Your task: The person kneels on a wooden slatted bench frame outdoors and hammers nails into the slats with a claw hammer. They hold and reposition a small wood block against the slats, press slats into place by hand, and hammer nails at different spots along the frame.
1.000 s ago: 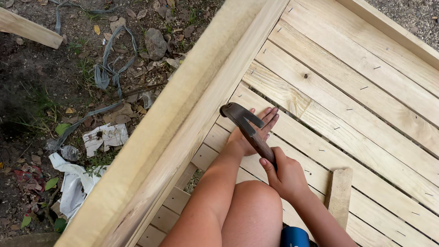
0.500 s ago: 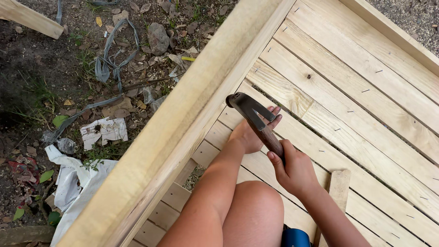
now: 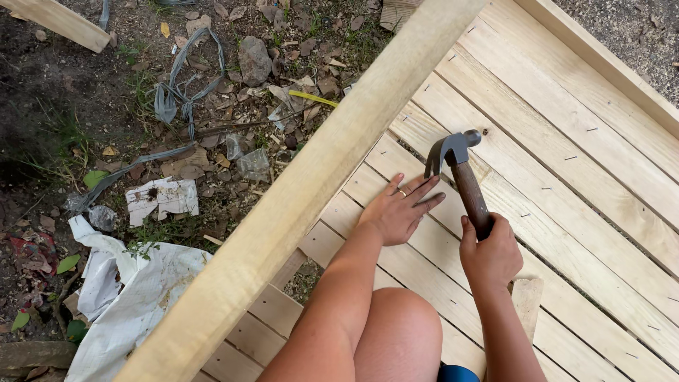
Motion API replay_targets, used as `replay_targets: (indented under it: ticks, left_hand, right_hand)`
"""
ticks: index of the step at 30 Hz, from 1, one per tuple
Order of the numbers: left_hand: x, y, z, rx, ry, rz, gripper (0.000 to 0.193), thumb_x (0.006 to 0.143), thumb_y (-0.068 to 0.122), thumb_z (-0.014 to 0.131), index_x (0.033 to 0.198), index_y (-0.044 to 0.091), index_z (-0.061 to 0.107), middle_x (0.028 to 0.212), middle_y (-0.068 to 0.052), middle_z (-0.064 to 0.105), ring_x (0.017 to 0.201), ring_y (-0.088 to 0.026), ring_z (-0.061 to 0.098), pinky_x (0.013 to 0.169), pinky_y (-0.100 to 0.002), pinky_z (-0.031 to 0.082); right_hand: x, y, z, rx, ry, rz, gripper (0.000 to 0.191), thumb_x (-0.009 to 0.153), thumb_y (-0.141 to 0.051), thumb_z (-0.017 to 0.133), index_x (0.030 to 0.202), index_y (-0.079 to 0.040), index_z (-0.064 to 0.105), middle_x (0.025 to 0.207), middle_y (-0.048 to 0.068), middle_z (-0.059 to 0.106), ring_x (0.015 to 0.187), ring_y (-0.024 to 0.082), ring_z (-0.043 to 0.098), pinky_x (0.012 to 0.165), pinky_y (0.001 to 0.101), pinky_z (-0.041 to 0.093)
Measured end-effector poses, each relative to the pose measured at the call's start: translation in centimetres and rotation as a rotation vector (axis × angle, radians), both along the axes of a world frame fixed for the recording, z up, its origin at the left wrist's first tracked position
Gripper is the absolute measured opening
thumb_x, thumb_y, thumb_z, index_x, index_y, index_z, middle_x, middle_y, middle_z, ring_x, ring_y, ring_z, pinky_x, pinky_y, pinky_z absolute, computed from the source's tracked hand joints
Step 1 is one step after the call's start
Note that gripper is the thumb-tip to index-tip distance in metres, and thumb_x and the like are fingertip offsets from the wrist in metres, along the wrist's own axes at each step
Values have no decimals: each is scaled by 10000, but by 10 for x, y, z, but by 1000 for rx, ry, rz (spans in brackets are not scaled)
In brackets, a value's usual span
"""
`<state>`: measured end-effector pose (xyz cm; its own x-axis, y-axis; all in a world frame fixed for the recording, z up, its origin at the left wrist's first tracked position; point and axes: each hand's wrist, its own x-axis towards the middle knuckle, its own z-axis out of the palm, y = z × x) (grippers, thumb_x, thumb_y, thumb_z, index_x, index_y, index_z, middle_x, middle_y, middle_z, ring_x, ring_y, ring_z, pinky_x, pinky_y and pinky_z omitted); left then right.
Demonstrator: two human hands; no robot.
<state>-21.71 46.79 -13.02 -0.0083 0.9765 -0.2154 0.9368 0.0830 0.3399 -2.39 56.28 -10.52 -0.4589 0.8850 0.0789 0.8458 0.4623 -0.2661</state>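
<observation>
Hammering slats, hammer raised.
The right hand (image 3: 490, 256) gripped the hammer (image 3: 460, 177) tight; the left hand (image 3: 400, 209) lay flat, fingers spread, on a plank (image 3: 495, 141).

Hammer (image 3: 460, 170): lower handle was hidden inside the right hand (image 3: 489, 256). Rail (image 3: 318, 177): both ends were cut off by the frame edges. Short wood piece (image 3: 527, 304): partly covered by the right forearm. Boards (image 3: 566, 141): cut off at right and bottom. Nail under the left hand (image 3: 397, 212): could not be made out.
</observation>
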Motion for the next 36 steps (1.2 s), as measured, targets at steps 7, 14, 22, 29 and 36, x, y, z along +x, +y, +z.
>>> replay_targets:
  ticks: [7, 14, 22, 29, 36]
  left_hand:
    - [-1, -1, 2, -49, 37, -43, 614, 1021, 300, 417, 1616, 283, 263, 1729, -8, 98, 1593, -198, 61, 1268, -539, 81]
    - [-2, 2, -8, 67, 221, -77, 674, 1036, 389, 394, 1646, 309, 120, 1727, -54, 15, 1589, -232, 33, 1250, -538, 94]
    - [-5, -3, -1, -58, 84, -93, 698, 1042, 446, 377, 1651, 277, 83, 1734, -41, -44, 1593, -205, -18, 1275, -526, 70]
    - [-5, -1, -4, -18, 118, -101, 666, 1048, 412, 383, 1644, 315, 101, 1730, -20, -52, 1591, -202, -29, 1269, -538, 78]
    - [-4, -3, -2, -74, 139, -98, 677, 1038, 403, 421, 1641, 282, 138, 1738, -67, 26, 1592, -249, 26, 1287, -539, 75]
  right_hand:
    - [-55, -11, 15, 314, 50, 157, 478, 802, -289, 843, 1217, -100, 700, 1212, 151, 635, 1090, 366, 513, 889, 456, 429]
    - [-157, -50, 1, -286, 314, 779, 233, 827, -163, 787, 1039, -90, 727, 990, 46, 702, 952, 305, 587, 882, 451, 460]
    - [-169, -43, -27, -283, 433, 816, 147, 815, -71, 742, 958, -57, 709, 1009, 87, 699, 978, 312, 656, 870, 421, 533]
    - [-172, -47, -28, -258, 408, 801, 69, 817, -47, 708, 874, -56, 671, 952, 67, 703, 927, 298, 662, 809, 437, 534]
    - [-148, -40, 0, -316, 603, 771, 388, 841, -117, 765, 1198, -9, 659, 1194, 175, 649, 1092, 362, 610, 922, 454, 494]
